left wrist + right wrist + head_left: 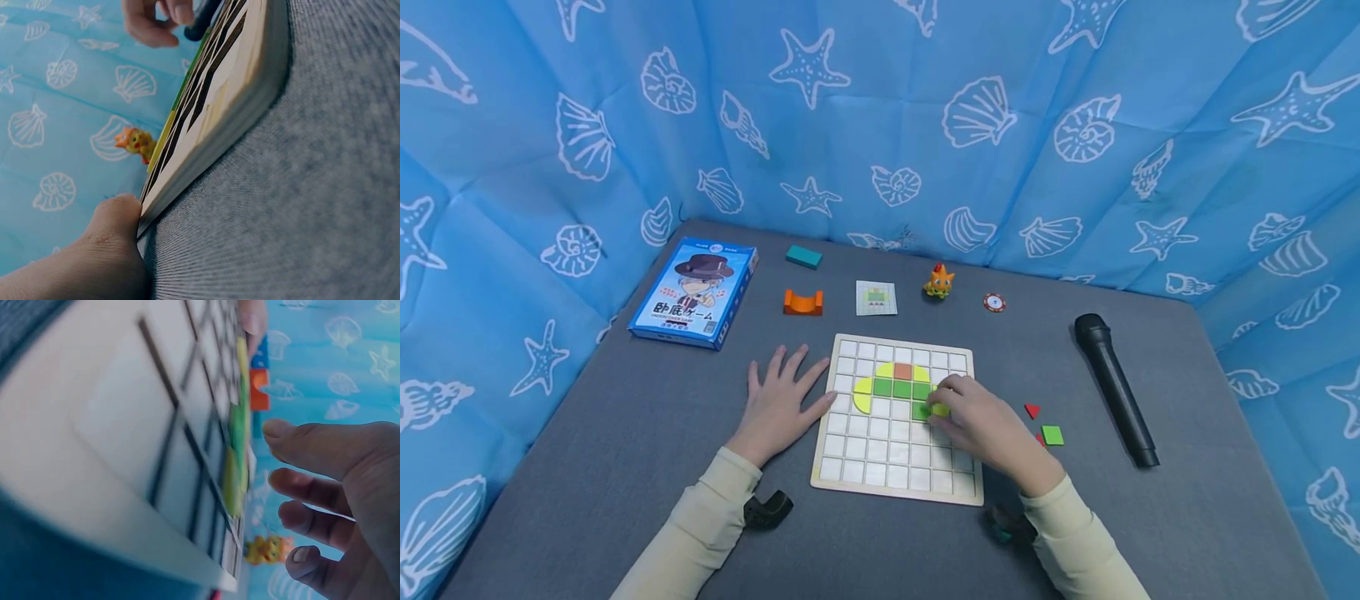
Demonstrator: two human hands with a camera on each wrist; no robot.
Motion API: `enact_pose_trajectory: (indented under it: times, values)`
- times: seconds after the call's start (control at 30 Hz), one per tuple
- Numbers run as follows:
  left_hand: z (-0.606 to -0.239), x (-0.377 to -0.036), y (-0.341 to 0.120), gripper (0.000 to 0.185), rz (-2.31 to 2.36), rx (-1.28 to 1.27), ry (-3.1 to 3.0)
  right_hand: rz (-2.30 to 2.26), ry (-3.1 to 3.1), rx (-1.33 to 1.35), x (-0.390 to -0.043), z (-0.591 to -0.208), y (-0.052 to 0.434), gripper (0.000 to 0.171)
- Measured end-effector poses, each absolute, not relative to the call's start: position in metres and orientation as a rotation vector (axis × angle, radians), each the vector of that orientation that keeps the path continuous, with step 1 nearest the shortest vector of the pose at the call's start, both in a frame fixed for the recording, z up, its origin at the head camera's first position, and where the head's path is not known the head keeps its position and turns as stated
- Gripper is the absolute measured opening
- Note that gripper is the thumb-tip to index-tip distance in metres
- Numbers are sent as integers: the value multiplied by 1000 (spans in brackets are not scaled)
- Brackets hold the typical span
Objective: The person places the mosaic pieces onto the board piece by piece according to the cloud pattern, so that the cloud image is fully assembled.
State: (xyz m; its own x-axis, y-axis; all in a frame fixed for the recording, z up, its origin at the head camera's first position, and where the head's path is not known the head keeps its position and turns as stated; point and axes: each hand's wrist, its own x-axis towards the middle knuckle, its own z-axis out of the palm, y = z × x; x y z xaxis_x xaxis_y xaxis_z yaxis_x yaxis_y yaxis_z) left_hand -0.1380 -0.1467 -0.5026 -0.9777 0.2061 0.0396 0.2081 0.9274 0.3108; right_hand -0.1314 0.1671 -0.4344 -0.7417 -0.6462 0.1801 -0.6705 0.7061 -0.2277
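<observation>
A square board (876,475) with a white grid lies on the grey table. Green squares (901,388), rounded yellow pieces (862,396) and one brown square (903,372) form a pattern in its upper half. My left hand (777,408) rests flat with spread fingers, its thumb at the board's left edge. Over the board's right side is my right hand (981,417), close to a green square (920,411) and a yellow piece. In the right wrist view its thumb and loosely bent fingers (312,444) stand apart, with nothing visible between them.
Red triangles (1032,411) and a green square lie right of the board, then a black microphone (1116,387). Behind are a pattern card (876,297), an orange arch block (803,302), a teal block (804,257), a toy figure (938,282), a chip (994,302) and a game box (696,292).
</observation>
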Motion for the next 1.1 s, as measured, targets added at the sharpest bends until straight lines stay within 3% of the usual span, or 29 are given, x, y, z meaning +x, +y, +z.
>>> enact_pose_trajectory:
  times: [0.73,1.1]
  values:
    - [-503,-138,-147,65,-527,-329,-3065,401,-3217,402,-116,-411,271,27]
    - [-501,-138,-147,65,-524,-329,-3077,390,-3232,413,-109,-427,290,29]
